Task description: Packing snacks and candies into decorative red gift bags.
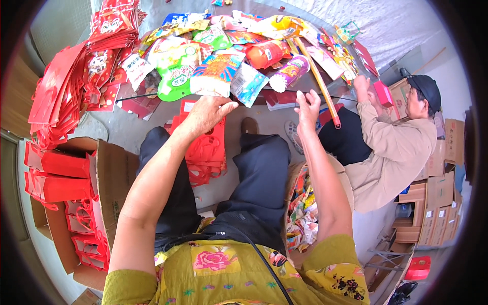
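Note:
My left hand [211, 116] is at the table's near edge, fingers stretched to the right, with nothing visible in it. Just beyond it lie an orange-and-blue snack packet [217, 71] and a light-blue packet [249, 84]. A green pouch [175, 73] rests to their left. My right hand [308, 111] is raised by the edge, its fingers partly bent and apart, holding nothing. Close to it are a purple tube-shaped snack [291, 73] and a long yellow-orange stick [317, 76] that juts over the edge. An orange-red packet [267, 53] lies farther back.
Red gift bags [61, 91] are stacked at the table's left, with more in a cardboard box [116, 178] below. Red bags [206, 152] also sit by my legs. At my right is a container of small packets [303, 213]. A co-worker [389, 142] sits beyond, hands at the table.

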The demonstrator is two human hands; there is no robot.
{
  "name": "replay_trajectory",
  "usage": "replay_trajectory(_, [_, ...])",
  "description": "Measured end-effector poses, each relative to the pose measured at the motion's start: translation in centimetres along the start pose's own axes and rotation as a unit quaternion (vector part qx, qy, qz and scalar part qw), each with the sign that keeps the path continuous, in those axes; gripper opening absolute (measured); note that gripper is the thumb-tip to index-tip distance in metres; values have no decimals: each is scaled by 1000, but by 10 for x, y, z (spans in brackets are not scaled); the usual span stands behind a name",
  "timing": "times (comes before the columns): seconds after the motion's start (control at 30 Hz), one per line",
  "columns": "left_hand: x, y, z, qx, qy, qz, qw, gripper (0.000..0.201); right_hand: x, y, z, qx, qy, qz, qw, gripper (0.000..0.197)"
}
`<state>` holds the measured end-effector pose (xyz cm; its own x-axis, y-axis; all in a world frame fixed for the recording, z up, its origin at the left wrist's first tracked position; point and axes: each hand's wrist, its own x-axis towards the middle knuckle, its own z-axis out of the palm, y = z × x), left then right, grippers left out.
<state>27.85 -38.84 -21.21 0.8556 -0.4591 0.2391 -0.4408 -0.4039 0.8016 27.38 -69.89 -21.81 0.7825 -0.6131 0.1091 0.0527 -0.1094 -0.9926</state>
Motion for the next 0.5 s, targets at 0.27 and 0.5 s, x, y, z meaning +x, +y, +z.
replay_trajectory(0.27, [1, 5, 11, -169, -62, -9, 984, 40, 32, 6, 34, -198, -80, -211, 954, 73])
replay_trajectory(0.5, [-1, -4, 7, -44, -102, -11, 994, 40, 45, 7, 33, -208, -11, -189, 960, 52])
